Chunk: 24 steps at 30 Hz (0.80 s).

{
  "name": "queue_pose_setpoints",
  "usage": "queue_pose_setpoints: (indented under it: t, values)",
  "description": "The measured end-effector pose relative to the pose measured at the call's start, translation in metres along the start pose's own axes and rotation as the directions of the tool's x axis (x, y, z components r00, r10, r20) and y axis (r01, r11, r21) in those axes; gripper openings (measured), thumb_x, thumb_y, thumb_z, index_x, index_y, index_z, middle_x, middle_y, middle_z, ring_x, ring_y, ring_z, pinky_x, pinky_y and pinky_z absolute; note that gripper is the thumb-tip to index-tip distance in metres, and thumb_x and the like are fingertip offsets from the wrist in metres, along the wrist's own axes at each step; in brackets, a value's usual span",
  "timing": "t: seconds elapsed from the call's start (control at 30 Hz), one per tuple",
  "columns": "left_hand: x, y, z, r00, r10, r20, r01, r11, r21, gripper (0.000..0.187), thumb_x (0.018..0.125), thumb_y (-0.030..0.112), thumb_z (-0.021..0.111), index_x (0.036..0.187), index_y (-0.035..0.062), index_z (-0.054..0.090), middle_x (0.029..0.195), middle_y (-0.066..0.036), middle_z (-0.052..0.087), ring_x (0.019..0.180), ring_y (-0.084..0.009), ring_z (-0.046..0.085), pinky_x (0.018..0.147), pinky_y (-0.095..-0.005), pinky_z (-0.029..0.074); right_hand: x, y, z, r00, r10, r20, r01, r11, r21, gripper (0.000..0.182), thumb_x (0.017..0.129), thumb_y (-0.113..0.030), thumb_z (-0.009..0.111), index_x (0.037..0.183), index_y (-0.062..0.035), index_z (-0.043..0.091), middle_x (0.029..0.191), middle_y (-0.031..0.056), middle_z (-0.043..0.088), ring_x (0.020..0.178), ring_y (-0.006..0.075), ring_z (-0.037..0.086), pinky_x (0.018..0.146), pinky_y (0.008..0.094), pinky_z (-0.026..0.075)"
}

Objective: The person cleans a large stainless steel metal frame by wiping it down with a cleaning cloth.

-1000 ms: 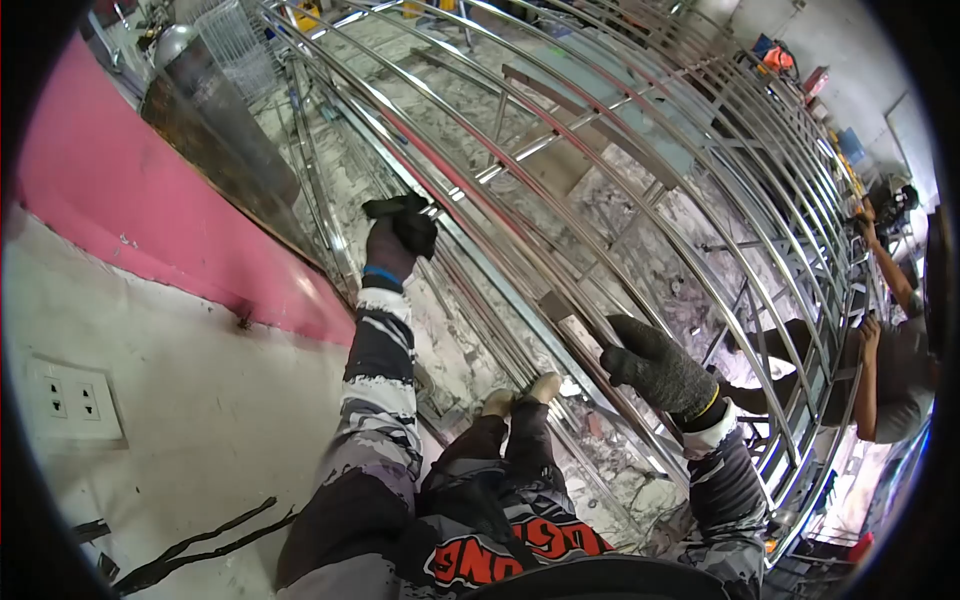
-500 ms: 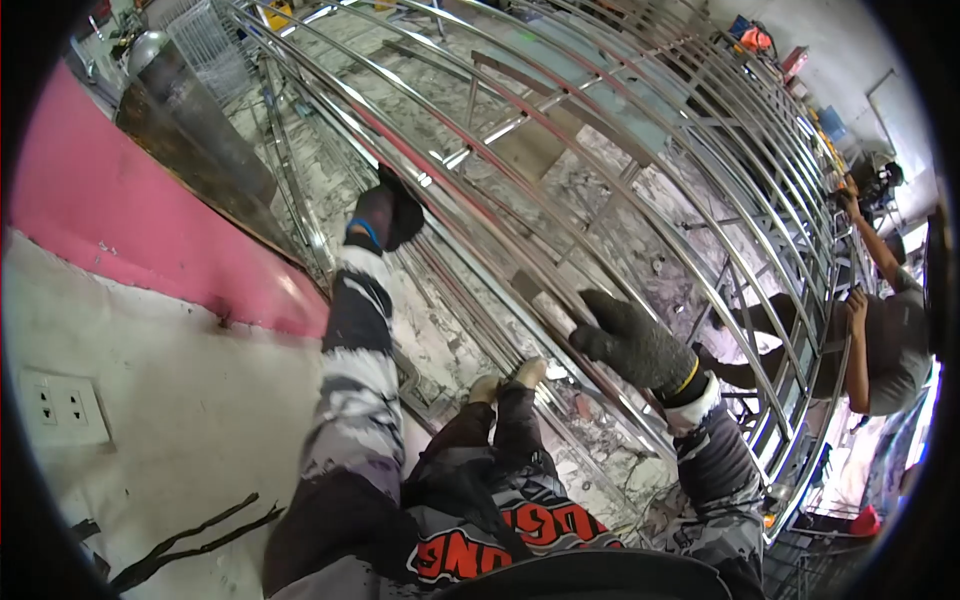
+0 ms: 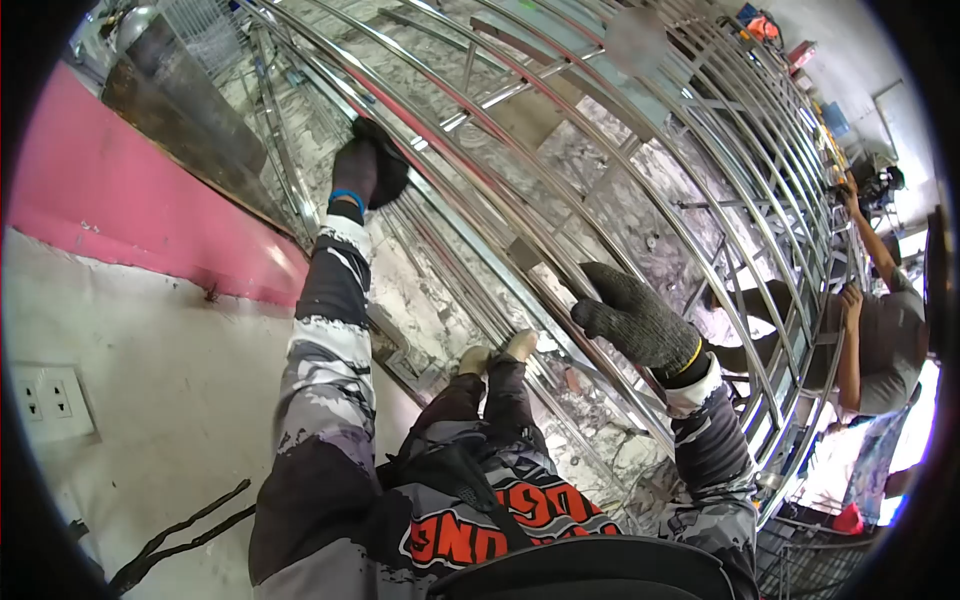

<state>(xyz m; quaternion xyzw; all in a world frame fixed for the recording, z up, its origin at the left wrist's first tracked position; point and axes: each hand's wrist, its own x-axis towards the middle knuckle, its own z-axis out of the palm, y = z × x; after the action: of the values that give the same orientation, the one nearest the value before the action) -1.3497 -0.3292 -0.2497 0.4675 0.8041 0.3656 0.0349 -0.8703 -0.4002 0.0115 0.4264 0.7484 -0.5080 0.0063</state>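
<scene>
As left hand point(image 3: 368, 172) and right hand point(image 3: 642, 322) touch rails point(image 3: 470, 234), lettering point(image 3: 548, 506) shows.

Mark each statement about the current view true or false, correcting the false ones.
1. The person's left hand and right hand are both gloved. True.
2. A blue band is worn at the right wrist. False: the blue band is at the left wrist.
3. The right glove has a yellow edge at its cuff. True.
4. The co-worker is on the left side of the view. False: the co-worker is on the right.
5. A wall socket shows at the lower left. True.
</scene>
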Motion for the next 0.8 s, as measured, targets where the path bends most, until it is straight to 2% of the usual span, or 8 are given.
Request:
queue_pose_setpoints:
  t: [0.03, 0.07, 0.1, 0.17, 0.23, 0.37, 0.47, 0.8]
  values:
    - [0.015, -0.018, -0.001, 0.994, -0.062, -0.092, 0.067, 0.996, 0.052, 0.044, 0.1, 0.037, 0.049, 0.106, -0.0007, 0.071, 0.105, -0.03, 0.07, 0.102, -0.0465, 0.066, 0.088, -0.0497, 0.054, 0.001, -0.005, -0.002, 0.998, 0.038, 0.039, -0.039, 0.999, 0.022, 0.069, 0.099, -0.044, 0.064, 0.143, 0.0074, 0.051, 0.134, 0.0289, 0.062, 0.128, 0.0352, 0.061, 0.106, 0.0407, 0.047]
    - [0.02, -0.02, -0.018, 0.955, -0.265, -0.137, 0.192, 0.897, -0.398, 0.038, 0.101, 0.033, 0.049, 0.105, 0.0029, 0.073, 0.104, -0.025, 0.073, 0.1, -0.0417, 0.07, 0.089, -0.0463, 0.055, 0.001, 0.006, 0.002, 0.999, -0.004, -0.032, 0.004, 1.0, 0.003, 0.068, 0.099, -0.044, 0.064, 0.143, 0.0071, 0.051, 0.134, 0.0287, 0.063, 0.127, 0.0346, 0.061, 0.106, 0.0402, 0.047]
    - [0.034, -0.017, -0.03, 0.864, -0.469, 0.187, 0.329, 0.244, -0.912, 0.036, 0.102, 0.034, 0.052, 0.108, 0.0052, 0.073, 0.111, -0.015, 0.075, 0.101, -0.0346, 0.071, 0.092, -0.0451, 0.055, 0.0, 0.017, 0.007, 0.994, -0.041, -0.103, 0.039, 0.999, -0.016, 0.068, 0.099, -0.043, 0.065, 0.143, 0.0067, 0.051, 0.133, 0.0285, 0.063, 0.127, 0.034, 0.061, 0.106, 0.0398, 0.048]
    - [0.026, 0.018, -0.057, 0.782, -0.475, 0.403, 0.391, -0.13, -0.911, 0.039, 0.102, 0.039, 0.056, 0.117, 0.005, 0.07, 0.118, -0.008, 0.072, 0.106, -0.0293, 0.07, 0.094, -0.0429, 0.055, 0.002, 0.023, 0.005, 0.991, -0.073, -0.113, 0.067, 0.996, -0.056, 0.068, 0.099, -0.042, 0.065, 0.144, 0.0065, 0.049, 0.132, 0.0292, 0.064, 0.127, 0.0336, 0.061, 0.107, 0.0403, 0.047]
    - [0.021, 0.044, -0.059, 0.761, -0.484, 0.433, 0.444, -0.099, -0.891, 0.041, 0.103, 0.039, 0.056, 0.122, 0.0037, 0.066, 0.118, -0.009, 0.071, 0.104, -0.0267, 0.069, 0.089, -0.0428, 0.056, 0.006, 0.022, 0.003, 0.997, -0.072, 0.016, 0.069, 0.991, 0.115, 0.071, 0.098, -0.042, 0.066, 0.147, 0.0058, 0.046, 0.137, 0.0288, 0.061, 0.13, 0.0324, 0.059, 0.109, 0.04, 0.045]
    - [0.033, -0.005, -0.015, 0.942, -0.23, 0.245, 0.332, 0.751, -0.571, 0.033, 0.102, 0.032, 0.057, 0.117, 0.0038, 0.066, 0.112, -0.015, 0.072, 0.099, -0.0298, 0.069, 0.085, -0.045, 0.055, -0.002, -0.008, -0.002, 0.995, -0.012, 0.096, 0.003, 0.996, 0.093, 0.063, 0.097, -0.038, 0.066, 0.144, 0.0014, 0.052, 0.129, 0.0229, 0.067, 0.118, 0.0298, 0.065, 0.102, 0.0407, 0.049]
    - [0.06, -0.006, 0.001, 0.936, -0.209, 0.283, 0.328, 0.81, -0.486, 0.033, 0.102, 0.032, 0.057, 0.116, 0.0038, 0.066, 0.112, -0.015, 0.072, 0.1, -0.0302, 0.068, 0.085, -0.0452, 0.054, 0.002, 0.018, 0.017, 0.973, -0.178, -0.149, 0.17, 0.983, -0.061, 0.053, 0.095, -0.042, 0.06, 0.128, -0.0016, 0.061, 0.112, 0.0249, 0.07, 0.105, 0.041, 0.066, 0.094, 0.0486, 0.051]
    - [0.118, -0.001, -0.012, 0.934, -0.247, 0.259, 0.333, 0.864, -0.377, 0.032, 0.102, 0.032, 0.057, 0.114, 0.0038, 0.066, 0.112, -0.017, 0.071, 0.102, -0.0315, 0.067, 0.086, -0.0458, 0.053, 0.016, 0.014, 0.012, 0.971, -0.228, -0.068, 0.219, 0.969, -0.116, 0.061, 0.095, -0.047, 0.055, 0.129, 0.0035, 0.055, 0.113, 0.0296, 0.066, 0.109, 0.0459, 0.064, 0.096, 0.0519, 0.049]
